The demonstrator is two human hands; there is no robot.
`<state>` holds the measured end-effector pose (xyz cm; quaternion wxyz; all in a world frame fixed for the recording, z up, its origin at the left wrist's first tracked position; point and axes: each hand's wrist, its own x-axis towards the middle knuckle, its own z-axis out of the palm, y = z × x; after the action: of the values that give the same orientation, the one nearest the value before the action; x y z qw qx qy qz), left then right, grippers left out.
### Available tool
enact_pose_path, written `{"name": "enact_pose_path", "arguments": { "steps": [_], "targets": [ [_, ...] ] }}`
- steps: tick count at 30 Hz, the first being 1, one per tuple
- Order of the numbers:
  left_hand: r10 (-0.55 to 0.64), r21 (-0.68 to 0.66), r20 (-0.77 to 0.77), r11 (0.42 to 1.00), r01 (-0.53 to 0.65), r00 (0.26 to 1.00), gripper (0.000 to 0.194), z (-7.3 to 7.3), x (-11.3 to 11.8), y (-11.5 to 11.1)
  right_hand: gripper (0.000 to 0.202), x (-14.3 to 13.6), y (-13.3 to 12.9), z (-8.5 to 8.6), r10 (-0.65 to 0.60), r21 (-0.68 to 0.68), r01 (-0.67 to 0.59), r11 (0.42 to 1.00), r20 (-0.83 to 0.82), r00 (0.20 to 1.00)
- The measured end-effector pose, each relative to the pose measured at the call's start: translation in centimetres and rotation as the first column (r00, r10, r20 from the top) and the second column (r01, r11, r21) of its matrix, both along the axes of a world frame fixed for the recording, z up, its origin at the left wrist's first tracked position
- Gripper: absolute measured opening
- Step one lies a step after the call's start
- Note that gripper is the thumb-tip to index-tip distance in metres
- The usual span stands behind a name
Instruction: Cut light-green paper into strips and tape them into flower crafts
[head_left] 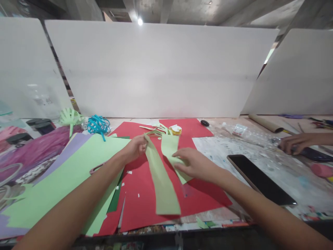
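Note:
My left hand [135,149] pinches the upper end of a long pale green paper strip [162,184], whose wide lower end hangs over the red paper [140,205]. Beside it, my right hand [194,162] is closed on a second light green strip [170,144], which bends over the red sheet. Behind the hands lie thin cut green strips [162,127] and a yellow tape roll [176,130]. Small white scraps dot the red paper.
At left are green sheets [65,173], a blue paper ball [98,124] and a magenta bag [39,149]. At right are a phone [261,178], a plastic bottle [249,133], a cardboard tube [265,123] and another person's hand [296,142]. White boards [161,69] stand behind.

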<state>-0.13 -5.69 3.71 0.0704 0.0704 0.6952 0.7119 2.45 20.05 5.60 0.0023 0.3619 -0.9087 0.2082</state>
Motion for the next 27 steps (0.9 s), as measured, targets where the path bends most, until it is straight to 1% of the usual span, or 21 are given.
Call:
{"name": "enact_pose_path", "arguments": {
  "steps": [1, 2, 4, 6, 8, 9, 11, 12, 13, 15, 17, 19, 21, 24, 27],
  "targets": [
    [-0.048, 0.074, 0.054, 0.996, 0.044, 0.997, 0.009, 0.2, 0.2, 0.0, 0.034, -0.1, -0.7, -0.2, 0.053, -0.014, -0.053, 0.999, 0.034, 0.998],
    [-0.119, 0.152, 0.108, 0.983, 0.102, 0.987, 0.009, 0.4, 0.4, 0.0, 0.035, -0.1, -1.2, -0.4, 0.095, -0.031, -0.093, 0.995, 0.064, 0.993],
    [-0.292, 0.263, 0.184, 0.935, 0.239, 0.939, 0.009, 0.5, 0.9, 0.3, 0.035, -0.2, -1.6, -0.5, 0.140, -0.074, -0.132, 0.988, 0.111, 0.984],
    [-0.407, 0.255, 0.217, 0.901, 0.351, 0.887, 0.006, 0.2, 1.1, 0.7, 0.036, -0.3, -1.3, -0.6, 0.127, -0.082, -0.118, 0.990, 0.127, 0.984],
    [-0.441, 0.212, 0.244, 0.893, 0.396, 0.864, 0.006, -0.3, 1.1, 1.1, 0.042, -0.4, -0.8, -0.7, 0.055, -0.010, -0.054, 0.999, 0.113, 0.992],
    [-0.440, 0.198, 0.253, 0.895, 0.400, 0.861, 0.007, -0.6, 1.1, 1.3, 0.049, -0.4, -0.5, -0.8, 0.004, 0.056, -0.009, 0.998, 0.095, 0.995],
    [-0.435, 0.191, 0.252, 0.898, 0.396, 0.864, 0.008, -1.1, 0.9, 1.4, 0.066, -0.5, 0.1, -0.9, -0.086, 0.202, 0.073, 0.977, 0.059, 0.995],
    [-0.435, 0.193, 0.249, 0.898, 0.396, 0.865, 0.008, -1.2, 0.9, 1.3, 0.068, -0.6, 0.3, -0.9, -0.117, 0.264, 0.101, 0.959, 0.046, 0.992],
    [-0.434, 0.193, 0.247, 0.898, 0.395, 0.866, 0.007, -1.3, 0.8, 1.3, 0.065, -0.7, 0.5, -0.8, -0.138, 0.312, 0.120, 0.942, 0.038, 0.990],
    [-0.429, 0.191, 0.244, 0.901, 0.390, 0.870, 0.007, -1.4, 0.8, 1.3, 0.051, -1.1, 1.0, -0.5, -0.159, 0.371, 0.133, 0.919, 0.041, 0.986],
    [-0.394, 0.177, 0.229, 0.916, 0.360, 0.890, 0.008, -1.3, 0.9, 1.5, 0.034, -1.7, 1.5, 0.0, -0.174, 0.397, 0.134, 0.908, 0.066, 0.982],
    [-0.323, 0.150, 0.198, 0.943, 0.297, 0.926, 0.010, -1.4, 0.9, 2.1, 0.017, -2.3, 2.0, 0.3, -0.203, 0.408, 0.139, 0.902, 0.117, 0.972],
    [-0.249, 0.129, 0.162, 0.965, 0.229, 0.955, 0.011, -1.6, 1.0, 3.0, 0.006, -2.7, 2.4, 0.4, -0.233, 0.418, 0.143, 0.897, 0.172, 0.957],
    [-0.204, 0.133, 0.130, 0.973, 0.187, 0.970, 0.010, -2.3, 1.2, 4.2, 0.006, -3.3, 2.9, 0.5, -0.265, 0.422, 0.150, 0.894, 0.228, 0.937],
    [-0.188, 0.153, 0.106, 0.973, 0.171, 0.977, 0.009, -3.0, 1.2, 5.0, 0.013, -3.8, 2.9, 0.7, -0.289, 0.389, 0.168, 0.906, 0.277, 0.916]
  ]
}}
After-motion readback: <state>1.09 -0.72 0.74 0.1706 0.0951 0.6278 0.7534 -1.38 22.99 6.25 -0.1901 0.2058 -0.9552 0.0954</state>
